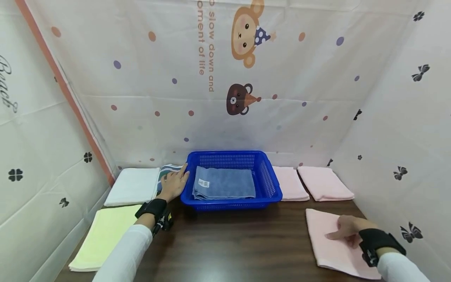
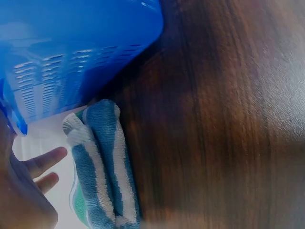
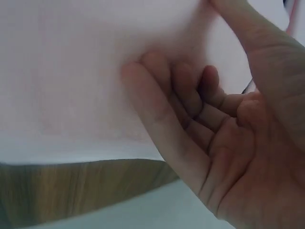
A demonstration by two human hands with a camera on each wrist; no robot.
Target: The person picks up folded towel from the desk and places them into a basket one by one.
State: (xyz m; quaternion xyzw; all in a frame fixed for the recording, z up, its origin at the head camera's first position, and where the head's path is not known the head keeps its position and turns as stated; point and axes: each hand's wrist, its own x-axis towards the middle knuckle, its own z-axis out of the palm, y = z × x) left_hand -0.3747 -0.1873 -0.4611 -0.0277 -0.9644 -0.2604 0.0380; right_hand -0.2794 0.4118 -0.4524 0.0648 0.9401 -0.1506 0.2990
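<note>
My left hand (image 1: 173,185) reaches to the left side of the blue plastic basket (image 1: 225,204), with fingertips right at its rim. Two of its fingers (image 2: 46,162) stretch out straight above a folded striped towel (image 2: 102,162) in the left wrist view. Inside the basket lies a folded blue-grey towel (image 1: 225,184) with a white label. At the front right, my right hand (image 1: 349,229) rests on a folded pink towel (image 1: 325,225). Its fingers (image 3: 152,100) are loosely bent against the cloth, and the thumb stands apart from them, its tip touching the towel.
A folded white towel (image 1: 132,186) lies at the back left, and a pale yellow towel (image 1: 105,231) lies under my left forearm. Two more pink towels, a nearer one (image 1: 289,183) and a farther one (image 1: 324,182), lie right of the basket. Printed cloth walls (image 1: 141,78) enclose the wooden table (image 1: 232,243).
</note>
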